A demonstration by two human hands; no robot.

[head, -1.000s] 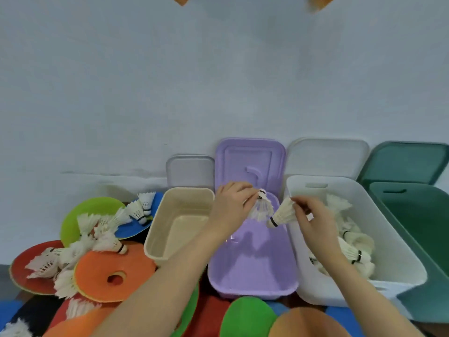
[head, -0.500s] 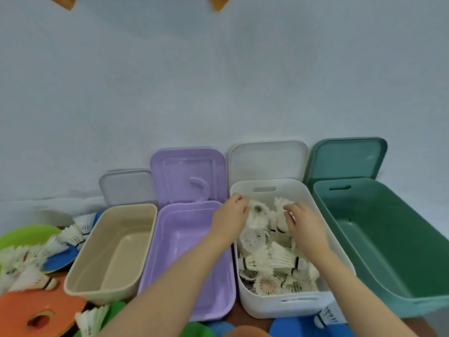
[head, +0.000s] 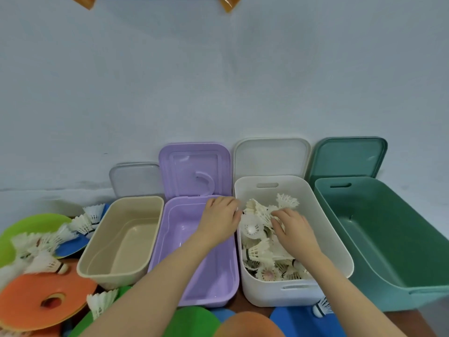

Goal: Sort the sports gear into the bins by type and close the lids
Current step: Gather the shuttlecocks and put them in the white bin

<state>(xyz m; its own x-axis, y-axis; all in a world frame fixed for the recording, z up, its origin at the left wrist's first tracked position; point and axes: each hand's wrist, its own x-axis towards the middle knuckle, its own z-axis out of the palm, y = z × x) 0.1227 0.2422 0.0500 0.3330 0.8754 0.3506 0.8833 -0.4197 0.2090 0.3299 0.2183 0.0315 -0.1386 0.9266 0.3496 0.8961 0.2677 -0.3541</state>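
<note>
The white bin (head: 325,215) holds a pile of white shuttlecocks (head: 264,254). My right hand (head: 295,228) is inside it, its fingers loosely spread on top of the pile. My left hand (head: 220,221) hovers at the white bin's left rim, fingers loosely bent, fingertips beside a shuttlecock (head: 256,210) that leans on the pile. The purple bin (head: 175,239), beige bin (head: 114,261) and green bin (head: 393,242) have nothing in them. More shuttlecocks (head: 48,242) lie at the left on flat discs: orange (head: 26,300), green (head: 29,223) and blue (head: 73,245).
All four lids stand open against the wall: grey (head: 136,178), purple (head: 194,169), white (head: 272,158), green (head: 347,156). More discs lie along the near edge, green (head: 194,322), orange (head: 247,324) and blue (head: 298,322), with a shuttlecock (head: 320,310) by the white bin.
Both hands carried shuttlecocks from above the purple bin to the white bin and lowered them onto the pile. My view swung right, bringing the green bin fully into sight.
</note>
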